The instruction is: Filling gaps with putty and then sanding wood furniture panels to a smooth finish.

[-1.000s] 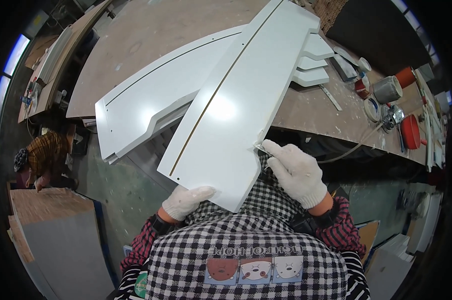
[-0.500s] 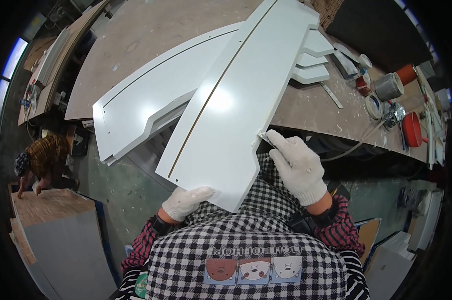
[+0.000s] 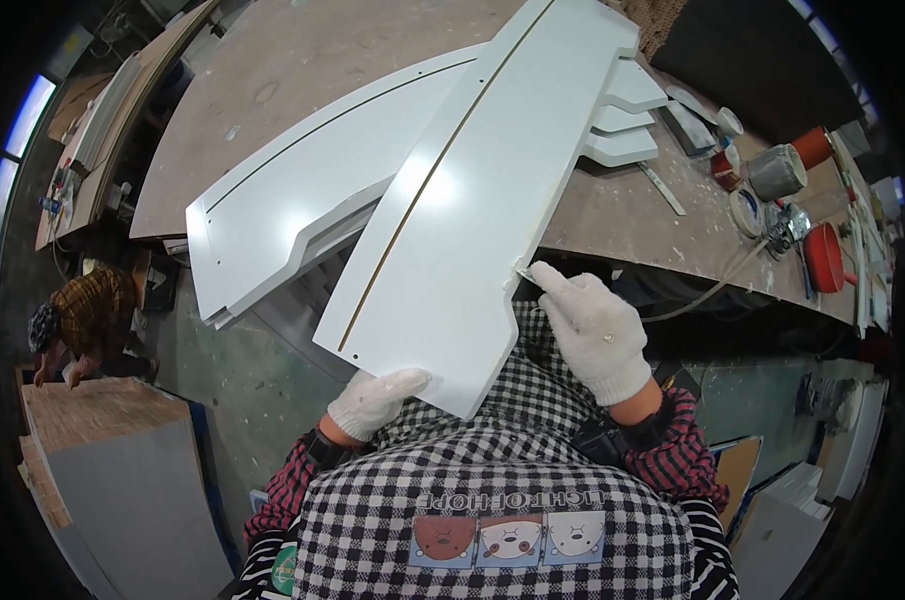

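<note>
A long white panel (image 3: 443, 230) with a dark groove along its left side slants toward me, its near end sticking out past the table. My left hand (image 3: 378, 400), in a white knit glove, grips that near end with the thumb on top and the fingers underneath. At the notch in the panel's right edge, my gloved right hand (image 3: 598, 335) has its fingertips pinched together against the edge. Whatever small thing they hold is mostly hidden. Whitish paste or residue shows on the edge beside the fingertips.
More white panels (image 3: 283, 190) lie under this one on the stained table (image 3: 593, 225). At the right are a grey can (image 3: 776, 172), a red bowl (image 3: 825, 258), tape rolls and a metal strip (image 3: 663, 188). A person (image 3: 93, 315) bends over a wooden stack (image 3: 113, 410) at left.
The panel's near corner has shifted slightly up and left, along with my left hand. My right hand has moved a little while staying at the notch.
</note>
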`<action>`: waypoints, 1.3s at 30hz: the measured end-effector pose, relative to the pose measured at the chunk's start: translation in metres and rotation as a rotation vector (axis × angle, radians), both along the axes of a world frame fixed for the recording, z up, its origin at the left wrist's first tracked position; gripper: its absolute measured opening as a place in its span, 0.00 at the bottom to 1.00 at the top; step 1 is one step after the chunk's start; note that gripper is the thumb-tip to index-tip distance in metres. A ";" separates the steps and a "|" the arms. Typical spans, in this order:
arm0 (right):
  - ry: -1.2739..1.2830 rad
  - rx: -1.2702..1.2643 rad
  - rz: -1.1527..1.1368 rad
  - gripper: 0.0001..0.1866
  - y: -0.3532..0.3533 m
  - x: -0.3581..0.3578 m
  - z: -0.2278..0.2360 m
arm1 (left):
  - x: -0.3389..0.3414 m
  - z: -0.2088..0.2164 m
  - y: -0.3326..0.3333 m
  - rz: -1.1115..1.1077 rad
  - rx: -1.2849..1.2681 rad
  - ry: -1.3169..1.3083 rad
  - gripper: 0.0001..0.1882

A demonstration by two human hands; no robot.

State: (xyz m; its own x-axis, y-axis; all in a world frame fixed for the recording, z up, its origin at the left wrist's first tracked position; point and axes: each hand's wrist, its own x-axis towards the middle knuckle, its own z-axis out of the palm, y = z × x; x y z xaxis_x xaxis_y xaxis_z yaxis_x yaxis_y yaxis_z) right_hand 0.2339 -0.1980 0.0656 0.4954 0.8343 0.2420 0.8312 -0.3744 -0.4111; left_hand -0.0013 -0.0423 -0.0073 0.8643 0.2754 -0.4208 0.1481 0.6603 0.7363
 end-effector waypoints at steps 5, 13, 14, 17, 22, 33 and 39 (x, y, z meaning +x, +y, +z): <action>0.002 -0.058 0.042 0.17 -0.003 -0.006 0.000 | -0.002 -0.005 -0.001 -0.012 0.077 0.004 0.17; 0.003 -0.132 0.096 0.17 -0.007 -0.012 0.000 | 0.001 0.003 -0.005 0.081 -0.045 0.020 0.19; 0.017 -0.140 0.106 0.17 -0.007 -0.012 -0.001 | 0.001 0.003 -0.005 0.085 -0.048 0.015 0.19; 0.045 -0.153 0.114 0.18 -0.008 -0.012 0.000 | 0.001 0.002 -0.006 0.103 -0.058 -0.008 0.18; 0.086 -0.155 0.122 0.18 -0.009 -0.011 -0.005 | 0.000 -0.001 -0.005 0.077 -0.053 0.028 0.15; 0.195 -0.220 0.124 0.19 -0.006 -0.010 -0.006 | 0.001 0.000 -0.003 0.087 -0.104 0.000 0.14; 0.269 -0.184 0.161 0.18 -0.006 -0.010 -0.019 | 0.001 -0.002 -0.002 0.064 -0.062 0.003 0.16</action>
